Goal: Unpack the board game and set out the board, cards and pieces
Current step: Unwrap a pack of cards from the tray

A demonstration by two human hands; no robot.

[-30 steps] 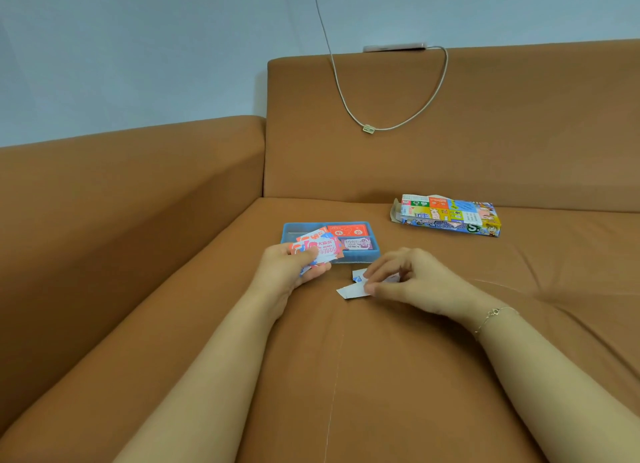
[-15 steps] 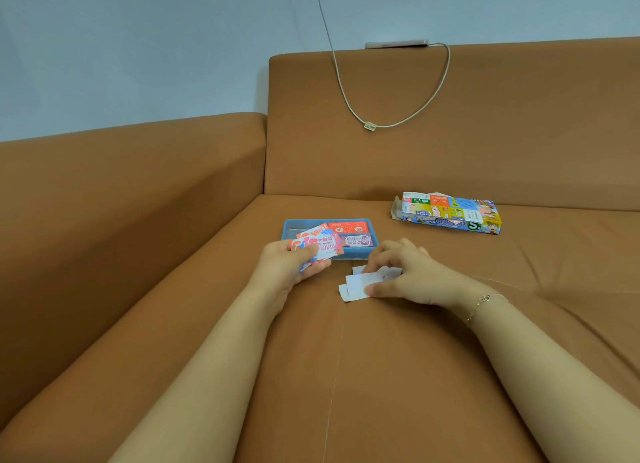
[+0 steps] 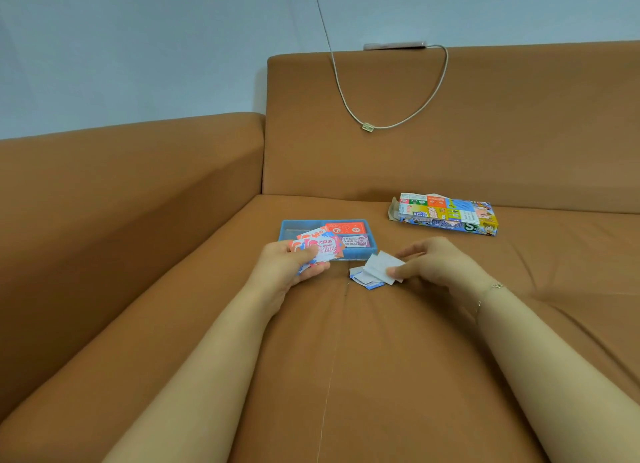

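Left hand [image 3: 291, 265] grips fanned money notes [image 3: 320, 248]; right hand [image 3: 438, 263] pinches a pale card [image 3: 381, 268] above the small pile [image 3: 365, 279]. Lay it flat, squarely on top.

Brown sofa [image 3: 381, 358] — on it blue tray [image 3: 286, 227], game box [image 3: 448, 215], loose cards [image 3: 369, 277].

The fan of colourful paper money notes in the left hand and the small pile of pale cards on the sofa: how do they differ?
The colourful paper money notes show printed faces in red, pink and blue; the pale cards show mostly blank whitish sides. The notes are held up in the left hand; the cards lie on the brown sofa seat, the right hand pinching the top one. Both are fanned loosely.
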